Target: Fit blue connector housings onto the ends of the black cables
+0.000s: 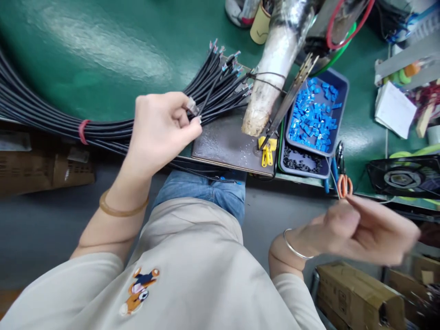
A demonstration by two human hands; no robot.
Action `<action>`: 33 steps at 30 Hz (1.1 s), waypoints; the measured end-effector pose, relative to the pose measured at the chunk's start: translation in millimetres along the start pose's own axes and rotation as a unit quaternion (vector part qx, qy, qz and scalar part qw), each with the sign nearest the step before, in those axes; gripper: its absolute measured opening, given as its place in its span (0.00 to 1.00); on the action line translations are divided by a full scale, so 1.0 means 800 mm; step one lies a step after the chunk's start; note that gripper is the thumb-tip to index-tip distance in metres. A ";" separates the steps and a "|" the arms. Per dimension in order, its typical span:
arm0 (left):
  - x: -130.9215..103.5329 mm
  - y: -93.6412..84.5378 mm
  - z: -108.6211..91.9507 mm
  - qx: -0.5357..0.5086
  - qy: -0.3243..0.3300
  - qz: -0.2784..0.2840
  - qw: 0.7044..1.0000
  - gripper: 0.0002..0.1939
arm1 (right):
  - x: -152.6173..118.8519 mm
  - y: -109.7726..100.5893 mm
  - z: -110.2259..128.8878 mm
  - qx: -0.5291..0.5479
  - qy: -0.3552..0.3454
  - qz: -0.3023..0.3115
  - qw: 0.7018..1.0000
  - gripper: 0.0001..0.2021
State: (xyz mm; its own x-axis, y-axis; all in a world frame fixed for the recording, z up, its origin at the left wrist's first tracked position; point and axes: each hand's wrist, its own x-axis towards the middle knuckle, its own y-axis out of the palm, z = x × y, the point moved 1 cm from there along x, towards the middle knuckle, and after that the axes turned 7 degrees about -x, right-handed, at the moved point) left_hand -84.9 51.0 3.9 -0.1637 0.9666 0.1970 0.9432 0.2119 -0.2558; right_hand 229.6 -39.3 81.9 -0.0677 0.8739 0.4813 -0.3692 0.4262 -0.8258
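My left hand is closed in a pinch at the near side of a bundle of black cables. Between thumb and forefinger it grips one black cable, which slants up across the others. Stripped ends with small coloured wires fan out at the bundle's far end. Off to the right, my right hand hangs in front of the bench edge, its curled fingers smeared by motion. Whether anything is in it cannot be made out. Nearest to it are orange-handled scissors.
A blue-grey tray of blue connectors overlaps another tray of small black parts. A yellow clip-like tool lies on a dark board. Above it hangs a wrapped white tube. A black fan stands right; cardboard boxes sit below.
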 end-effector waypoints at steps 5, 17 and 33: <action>-0.048 -0.033 0.011 -0.265 -0.151 0.165 0.938 0.08 | 0.035 0.043 -0.044 -0.095 0.113 -0.061 0.987 0.13; -0.058 0.030 -0.026 -0.153 -0.049 0.481 0.862 0.06 | 0.078 0.082 -0.113 -0.140 0.134 0.207 0.959 0.07; -0.069 0.099 -0.046 -0.058 0.079 0.188 0.977 0.05 | 0.026 0.083 -0.006 0.258 0.137 -0.085 0.953 0.03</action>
State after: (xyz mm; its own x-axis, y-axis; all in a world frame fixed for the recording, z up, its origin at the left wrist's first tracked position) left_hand 9.7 8.8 7.8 0.2396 0.9364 0.2565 0.9560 -0.1814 -0.2306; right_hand 208.3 8.1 35.3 0.2521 0.8613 0.4412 -0.7648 0.4567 -0.4545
